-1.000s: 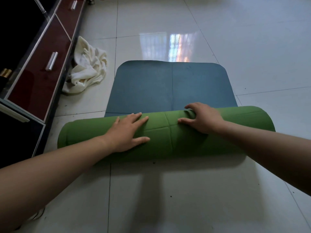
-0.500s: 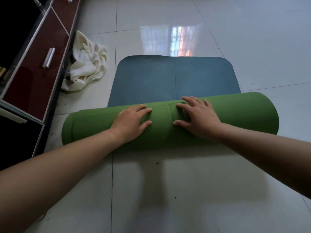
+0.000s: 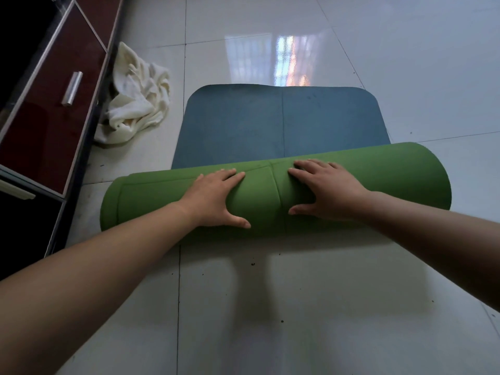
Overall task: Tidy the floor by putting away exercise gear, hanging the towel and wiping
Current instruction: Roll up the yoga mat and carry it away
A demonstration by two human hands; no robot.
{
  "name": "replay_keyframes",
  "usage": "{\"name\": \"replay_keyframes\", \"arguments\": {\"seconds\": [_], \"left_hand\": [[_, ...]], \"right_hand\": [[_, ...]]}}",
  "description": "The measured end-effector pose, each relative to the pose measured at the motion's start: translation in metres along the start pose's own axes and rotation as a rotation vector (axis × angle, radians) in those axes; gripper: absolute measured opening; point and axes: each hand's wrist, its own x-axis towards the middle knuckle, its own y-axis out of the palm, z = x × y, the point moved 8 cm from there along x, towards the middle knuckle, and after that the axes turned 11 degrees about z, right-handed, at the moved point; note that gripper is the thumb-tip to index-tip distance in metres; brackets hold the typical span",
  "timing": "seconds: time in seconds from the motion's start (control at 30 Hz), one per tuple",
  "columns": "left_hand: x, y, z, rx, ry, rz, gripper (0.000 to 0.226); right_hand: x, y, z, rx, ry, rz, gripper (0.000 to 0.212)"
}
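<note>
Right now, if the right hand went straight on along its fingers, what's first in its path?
Past the green roll it presses, the right hand would likely meet the flat blue mat section; depth unclear.

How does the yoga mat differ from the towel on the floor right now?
The yoga mat is green outside and blue inside; the towel is cream-white. The mat is partly rolled into a neat tube; the towel lies crumpled in a heap. The left hand and right hand press on the mat; no hand touches the towel, beside the cabinet. Both lie on the tiled floor.
</note>
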Motion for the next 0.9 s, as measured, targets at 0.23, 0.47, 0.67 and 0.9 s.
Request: {"name": "replay_keyframes", "arguments": {"seconds": [0.23,0.47,0.67,0.9], "left_hand": [[0.000,0.002,-0.004,0.001,0.003,0.014,0.117],[-0.007,0.007,-0.001,0.096,0.020,0.017,0.128],[-0.012,-0.003,-0.010,0.081,0.041,-0.012,0.116],[-0.025,-0.008,-0.018,0.076,0.073,-0.055,0.100]], "right_hand": [[0.001,0.012,0.002,-0.045,0.001,0.046,0.115],[-0.005,0.011,0.001,-0.079,-0.013,0.036,0.120],[-0.006,0.008,0.005,-0.094,-0.012,0.035,0.112],[-0.016,0.001,0.009,-0.051,-0.023,0.001,0.090]]}}
